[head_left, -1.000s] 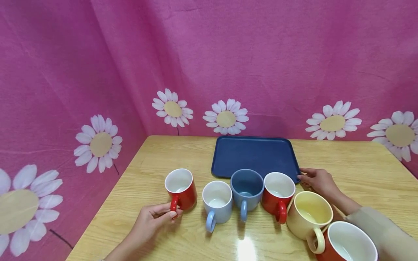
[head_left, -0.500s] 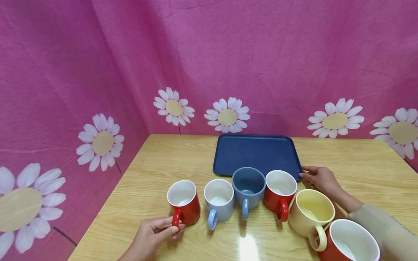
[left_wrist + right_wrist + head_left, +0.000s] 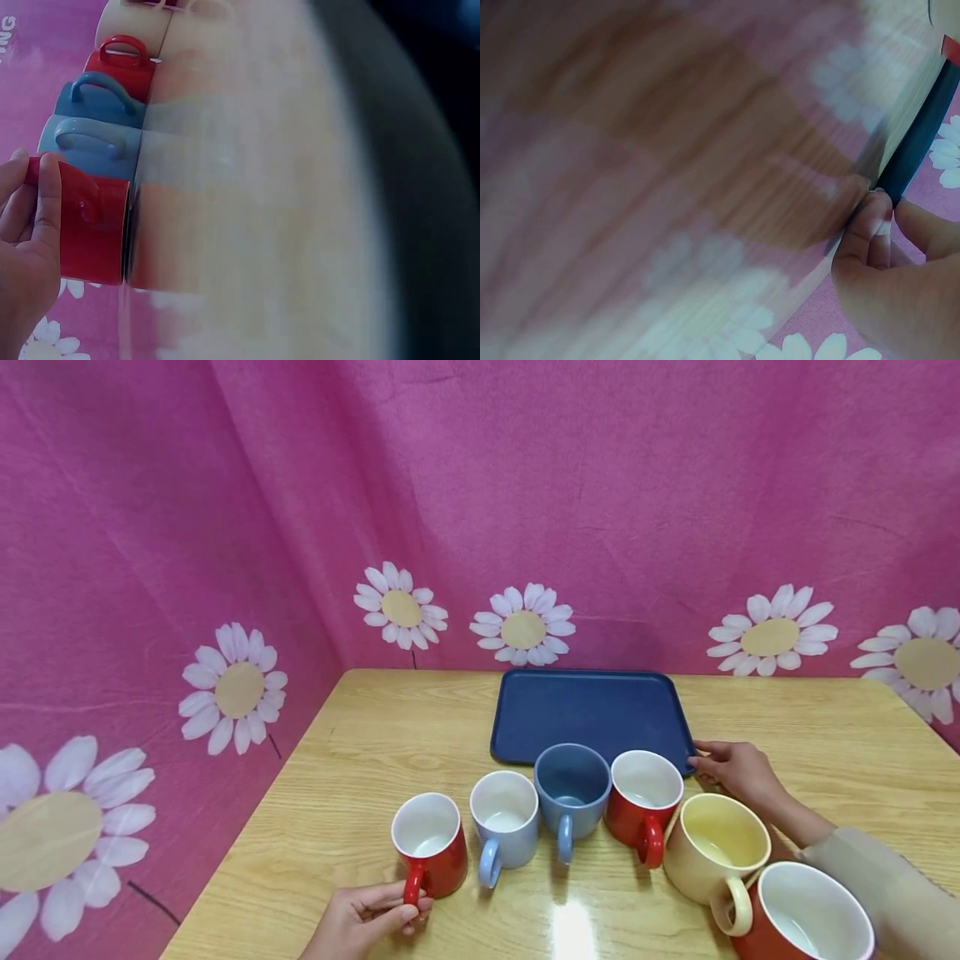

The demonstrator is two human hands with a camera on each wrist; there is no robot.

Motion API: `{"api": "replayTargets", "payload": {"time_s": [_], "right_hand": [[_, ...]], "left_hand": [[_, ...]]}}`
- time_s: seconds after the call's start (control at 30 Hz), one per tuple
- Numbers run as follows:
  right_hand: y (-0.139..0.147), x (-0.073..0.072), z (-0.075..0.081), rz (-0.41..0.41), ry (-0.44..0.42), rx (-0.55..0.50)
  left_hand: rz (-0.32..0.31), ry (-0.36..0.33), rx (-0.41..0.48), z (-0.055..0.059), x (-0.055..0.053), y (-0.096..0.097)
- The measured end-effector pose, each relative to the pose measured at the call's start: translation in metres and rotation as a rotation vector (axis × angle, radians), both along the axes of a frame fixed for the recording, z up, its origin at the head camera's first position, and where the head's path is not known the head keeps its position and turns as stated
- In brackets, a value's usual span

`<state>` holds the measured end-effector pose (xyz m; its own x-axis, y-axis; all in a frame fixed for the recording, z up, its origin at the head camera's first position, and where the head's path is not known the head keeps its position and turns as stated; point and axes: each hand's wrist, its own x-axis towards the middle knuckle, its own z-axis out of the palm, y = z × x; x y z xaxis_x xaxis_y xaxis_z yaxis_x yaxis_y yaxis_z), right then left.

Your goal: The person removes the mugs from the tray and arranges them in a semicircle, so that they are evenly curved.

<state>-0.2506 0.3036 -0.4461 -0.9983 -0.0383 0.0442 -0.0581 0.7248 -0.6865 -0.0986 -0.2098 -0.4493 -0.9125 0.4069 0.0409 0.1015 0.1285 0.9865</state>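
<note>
At the left end of a curved row of mugs, my left hand (image 3: pixel 367 918) pinches the handle of a red mug (image 3: pixel 442 864) with a white inside. That mug stands upright on the table, as the left wrist view also shows, close beside a pale blue mug (image 3: pixel 510 843). My right hand (image 3: pixel 738 774) grips the near right corner of a dark blue tray (image 3: pixel 592 710) between thumb and fingers. In the right wrist view the fingers (image 3: pixel 870 225) hold the tray's edge (image 3: pixel 911 161). No mug stands on the tray.
The row continues rightward with a darker blue mug (image 3: pixel 573 822), a second red mug (image 3: pixel 630 827), a yellow mug (image 3: pixel 690 868) and a large red mug (image 3: pixel 757 927) near my right sleeve (image 3: pixel 877 885). A pink flowered cloth (image 3: pixel 600 485) hangs behind the wooden table (image 3: pixel 397 718).
My left hand has drawn the red mug toward me and slightly right, nearer the pale blue mug's front. The right hand stays at the tray's corner.
</note>
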Motion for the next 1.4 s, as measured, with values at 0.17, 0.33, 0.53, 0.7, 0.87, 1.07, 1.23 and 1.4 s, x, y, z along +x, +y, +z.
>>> {"api": "replayTargets", "payload": {"time_s": [0.17, 0.33, 0.53, 0.7, 0.87, 1.07, 1.23, 1.4], "right_hand": [[0.0, 0.001, 0.0, 0.001, -0.002, -0.005], [-0.001, 0.001, 0.0, 0.002, -0.002, -0.014], [-0.002, 0.002, 0.0, 0.007, 0.015, 0.0], [-0.002, 0.001, -0.001, 0.008, 0.018, 0.01], [-0.003, 0.001, -0.001, 0.008, 0.015, 0.016], [-0.003, 0.001, -0.001, 0.007, 0.019, 0.03], [-0.004, 0.002, 0.0, 0.01, 0.013, 0.028], [-0.004, 0.001, -0.001, 0.012, 0.016, 0.029]], "left_hand": [[0.012, -0.034, -0.043, 0.0, 0.004, 0.001], [0.04, -0.118, -0.062, 0.001, 0.009, 0.005], [0.002, -0.04, 0.009, -0.002, 0.015, 0.011], [0.003, -0.088, 0.063, -0.003, 0.017, 0.013], [0.014, -0.121, 0.06, -0.005, 0.019, 0.012], [-0.039, -0.031, 0.098, -0.005, 0.02, 0.013], [-0.047, -0.07, 0.091, -0.004, 0.022, 0.013], [-0.05, -0.085, 0.097, -0.004, 0.021, 0.012]]}}
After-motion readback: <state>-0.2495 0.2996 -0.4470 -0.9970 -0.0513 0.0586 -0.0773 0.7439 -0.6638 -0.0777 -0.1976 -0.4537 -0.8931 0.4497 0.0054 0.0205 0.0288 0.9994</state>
